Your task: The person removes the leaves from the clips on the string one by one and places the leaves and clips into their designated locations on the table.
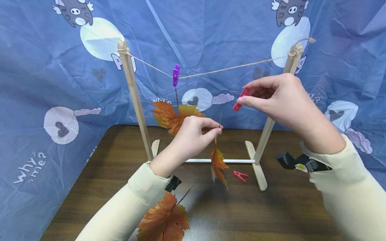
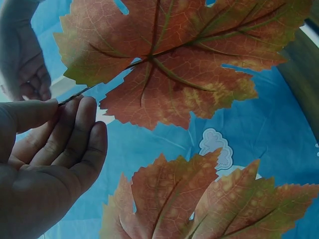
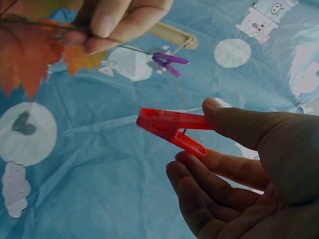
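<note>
Behind everything hangs a blue printed cloth (image 1: 208, 36), and before it a dark wood tabletop (image 1: 289, 211) carries a wooden frame (image 1: 135, 100) whose posts are bridged by sagging twine (image 1: 235, 68) above and a white rod (image 1: 241, 161) below. Both hands appear lower than the twine and between the viewer and the frame. The left hand (image 1: 194, 135) pinches a stem between thumb and index finger; the right hand (image 1: 283, 97), higher and farther right, has thumb and fingertips on a clip's handles.

From the left hand a leaf (image 1: 218, 160) hangs clear of the tabletop, its long axis near upright, blade down, stem tip poking above the fingertips toward the twine. That tip is the pivot of things: the twine lies above it, the right hand's red clip (image 1: 241, 100) to its right, slanting, nose turned down and left. The left hand is plainly nearer the stem.

Left of the tip, a clipped leaf (image 1: 172, 117) hangs from a purple clip (image 1: 176, 76), partly covered by the left hand and probably the likeliest obstruction. Another leaf (image 1: 164, 219) lies nearer the viewer; a spare red clip (image 1: 240, 176) rests near the right foot.
</note>
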`<state>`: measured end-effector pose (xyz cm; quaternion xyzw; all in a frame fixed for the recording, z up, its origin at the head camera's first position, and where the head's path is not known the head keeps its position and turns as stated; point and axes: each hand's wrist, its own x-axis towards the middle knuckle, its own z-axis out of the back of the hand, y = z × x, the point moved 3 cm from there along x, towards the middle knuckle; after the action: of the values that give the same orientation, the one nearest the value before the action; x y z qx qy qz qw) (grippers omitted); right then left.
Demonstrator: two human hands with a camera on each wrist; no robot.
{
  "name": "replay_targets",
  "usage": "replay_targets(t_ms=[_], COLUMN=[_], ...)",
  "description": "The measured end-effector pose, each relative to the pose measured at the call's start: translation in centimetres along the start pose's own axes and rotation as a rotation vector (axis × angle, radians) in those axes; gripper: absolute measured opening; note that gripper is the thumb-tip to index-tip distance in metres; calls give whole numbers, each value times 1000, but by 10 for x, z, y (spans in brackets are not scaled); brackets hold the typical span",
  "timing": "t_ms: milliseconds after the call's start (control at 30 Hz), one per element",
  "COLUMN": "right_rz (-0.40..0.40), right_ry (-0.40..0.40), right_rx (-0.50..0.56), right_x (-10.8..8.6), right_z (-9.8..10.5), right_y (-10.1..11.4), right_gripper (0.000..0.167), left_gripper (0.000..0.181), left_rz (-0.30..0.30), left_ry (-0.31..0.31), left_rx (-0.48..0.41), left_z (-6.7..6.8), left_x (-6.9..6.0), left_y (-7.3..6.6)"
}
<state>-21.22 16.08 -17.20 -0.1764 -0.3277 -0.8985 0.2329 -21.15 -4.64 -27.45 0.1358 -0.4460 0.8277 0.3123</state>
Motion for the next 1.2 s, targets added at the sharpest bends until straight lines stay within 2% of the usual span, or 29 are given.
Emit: replay_targets(t_ms=[200, 400, 800, 1000, 1200], right_rz=[-43, -64, -40, -37, -58], right_ry=[32, 62, 133, 148, 173], right_rx=[-24, 22, 25, 17, -5], right_x=[-9, -16, -31, -36, -40], right_z=[-7, -17, -35, -41, -47], right_y=[-16, -28, -45, -52, -59], right_gripper=[29, 28, 30, 28, 25], left_gripper=[7, 6, 7, 7, 6], left_rz=[17, 17, 19, 49, 49], left_ry=[5, 16, 14, 27, 44], left_rx=[-39, -77, -51, -86, -94], left_z=[-1, -2, 0, -1, -2], left_x=[-9, -16, -30, -38, -46], left_y=[-1, -4, -5, -2, 1])
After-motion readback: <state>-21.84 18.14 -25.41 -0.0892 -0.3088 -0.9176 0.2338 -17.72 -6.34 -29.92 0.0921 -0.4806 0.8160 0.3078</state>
